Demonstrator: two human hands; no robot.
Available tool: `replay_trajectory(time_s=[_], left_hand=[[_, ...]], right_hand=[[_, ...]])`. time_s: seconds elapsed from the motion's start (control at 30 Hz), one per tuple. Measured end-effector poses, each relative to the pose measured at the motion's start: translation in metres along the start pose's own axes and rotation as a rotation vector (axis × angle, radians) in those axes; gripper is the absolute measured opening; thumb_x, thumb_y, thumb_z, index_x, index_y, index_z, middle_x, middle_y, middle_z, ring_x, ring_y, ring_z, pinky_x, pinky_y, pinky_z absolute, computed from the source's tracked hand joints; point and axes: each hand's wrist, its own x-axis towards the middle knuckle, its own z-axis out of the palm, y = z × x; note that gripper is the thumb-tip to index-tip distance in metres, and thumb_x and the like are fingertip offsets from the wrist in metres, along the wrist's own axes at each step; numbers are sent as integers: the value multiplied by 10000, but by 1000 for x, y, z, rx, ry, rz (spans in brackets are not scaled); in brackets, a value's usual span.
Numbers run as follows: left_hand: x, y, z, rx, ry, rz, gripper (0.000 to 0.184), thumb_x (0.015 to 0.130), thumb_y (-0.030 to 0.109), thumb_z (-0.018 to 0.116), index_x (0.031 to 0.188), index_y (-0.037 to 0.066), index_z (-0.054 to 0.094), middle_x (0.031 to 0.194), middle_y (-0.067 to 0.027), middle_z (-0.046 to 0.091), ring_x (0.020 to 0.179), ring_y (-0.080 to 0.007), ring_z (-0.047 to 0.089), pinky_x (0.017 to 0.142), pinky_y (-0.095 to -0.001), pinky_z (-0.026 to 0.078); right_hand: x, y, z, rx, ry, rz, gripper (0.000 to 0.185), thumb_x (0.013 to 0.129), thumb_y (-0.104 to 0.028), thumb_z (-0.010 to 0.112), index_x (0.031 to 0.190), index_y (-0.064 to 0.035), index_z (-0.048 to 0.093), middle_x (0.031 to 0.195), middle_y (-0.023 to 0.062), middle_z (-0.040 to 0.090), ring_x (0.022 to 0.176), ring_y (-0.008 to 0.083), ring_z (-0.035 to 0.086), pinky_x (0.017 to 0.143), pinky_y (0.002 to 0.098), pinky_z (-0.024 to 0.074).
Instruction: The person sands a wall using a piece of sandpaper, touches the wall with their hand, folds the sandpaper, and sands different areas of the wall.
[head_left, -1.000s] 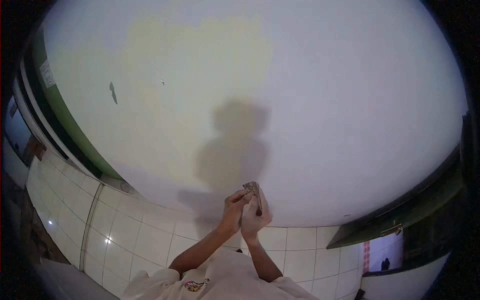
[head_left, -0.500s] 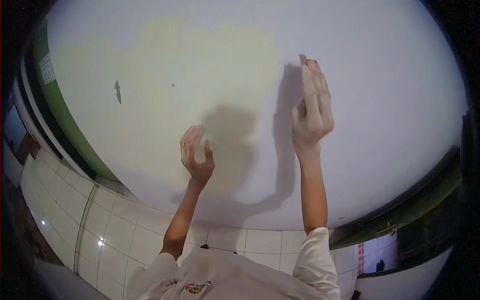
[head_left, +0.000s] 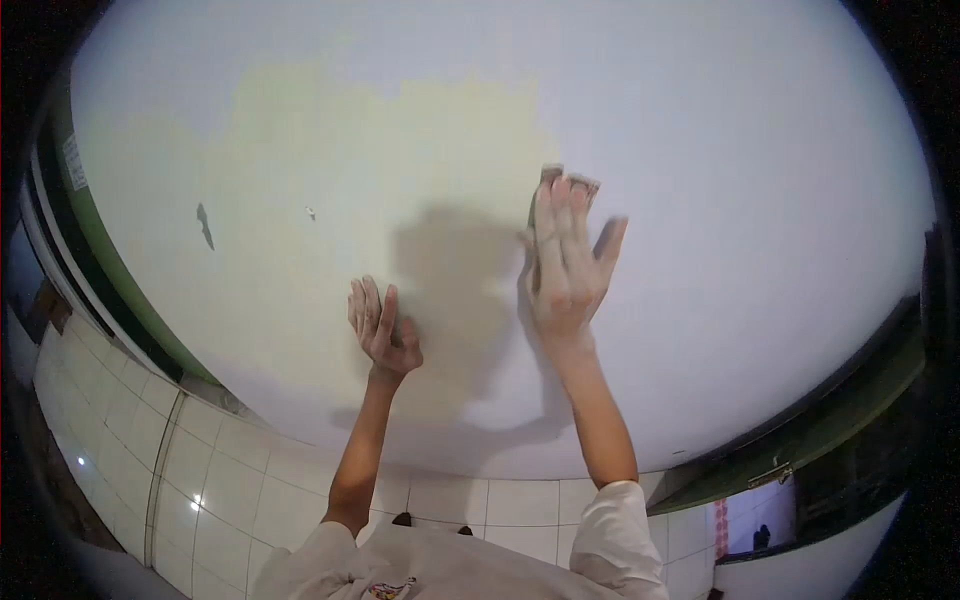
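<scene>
My right hand (head_left: 567, 265) lies along the white wall (head_left: 740, 250), at the right edge of a pale yellow patch (head_left: 460, 130). Its fingers press a small brownish folded sheet, which looks like sandpaper (head_left: 551, 173), against the surface; only the sheet's edges show past the fingertips. Whitish dust coats the back of this hand. Lower and to the left, my left hand (head_left: 384, 330) is raised close to the yellow patch with loosely bent, parted fingers and nothing visible in it. Whether it touches the wall I cannot tell.
Two marks, a dark chip (head_left: 205, 227) and a small whitish one (head_left: 310, 213), are on the wall at left. A green-edged frame (head_left: 100, 230) borders it there. White tiles (head_left: 225, 455) cover the floor below. A dark ledge (head_left: 800, 445) runs along the lower right.
My right hand has moved left and down, turning flatter to the wall, and the sheet's edges now show. My left hand has dropped slightly and turned. The view has shifted a little.
</scene>
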Motion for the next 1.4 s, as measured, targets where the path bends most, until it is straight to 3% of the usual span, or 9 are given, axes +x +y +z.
replay_trajectory(time_s=[0.2, 0.3, 0.57, 0.63, 0.8, 1.03, 1.13, 1.3, 1.4], left_hand=[[-3, -1, 1, 27, -4, -5, 531, 890, 216, 461, 1382, 37, 547, 1462, -280, 443, 1399, -476, 348, 1137, -581, 215], [-5, -7, 5, 33, 7, 8, 533, 883, 210, 457, 1378, 37, 551, 1456, -278, 451, 1397, -477, 351, 1141, -576, 208], [-8, -6, 7, 47, 23, 3, 561, 851, 238, 466, 1367, 42, 564, 1440, -267, 477, 1401, -465, 352, 1150, -553, 201], [-7, -7, 6, 60, 21, 3, 570, 840, 235, 464, 1366, 41, 565, 1439, -260, 482, 1404, -455, 354, 1155, -543, 198], [-8, -10, 5, 24, 15, 9, 569, 837, 233, 457, 1361, 42, 572, 1437, -253, 487, 1408, -446, 353, 1161, -540, 192], [-9, -11, 4, 46, 9, 41, 530, 889, 230, 434, 1366, 37, 563, 1425, -249, 502, 1393, -447, 378, 1145, -567, 212], [-6, -17, -6, 59, -43, 88, 487, 938, 226, 422, 1361, 26, 557, 1410, -249, 515, 1375, -450, 402, 1114, -598, 264], [-7, -41, -26, -16, -90, 197, 535, 836, 163, 454, 1342, 28, 564, 1346, -230, 579, 1315, -436, 484, 1062, -543, 369], [-15, -51, -32, 24, -97, 195, 536, 845, 178, 453, 1348, 28, 559, 1364, -243, 560, 1333, -441, 462, 1091, -551, 336]], right_hand=[[-118, -6, 15, 2, -196, -5, 423, 916, -138, 597, 1336, -88, 599, 1421, 57, 552, 1352, 240, 484, 1157, 649, 81], [-140, -5, 23, -38, -199, 5, 395, 959, -128, 548, 1351, -163, 581, 1495, -42, 476, 1415, 160, 395, 1120, 700, -39], [-56, -3, 22, -4, -105, 40, 562, 876, -12, 550, 1429, -101, 503, 1463, 55, 513, 1375, 255, 458, 1119, 680, -49], [8, -2, 14, -18, -65, 50, 492, 906, -121, 588, 1395, -117, 541, 1478, 4, 498, 1352, 211, 485, 1121, 701, -38], [104, 3, 10, -55, 137, -25, 511, 884, -119, 668, 1381, -120, 548, 1440, 8, 532, 1358, 205, 473, 1128, 715, 80], [94, -4, 13, 34, 161, 40, 454, 927, -55, 598, 1370, -153, 571, 1414, 12, 558, 1373, 223, 457, 1143, 673, 91], [67, -5, 14, -3, 114, 61, 538, 872, -136, 672, 1394, -130, 539, 1445, 13, 528, 1353, 215, 480, 1121, 715, 111], [-56, -21, 14, 92, -137, 154, 483, 898, -48, 571, 1379, -79, 551, 1483, 56, 486, 1374, 258, 455, 1120, 693, 82], [-119, -33, 9, 110, -241, 208, 457, 911, 1, 514, 1365, -32, 557, 1483, 77, 484, 1410, 267, 405, 1124, 694, 31]])
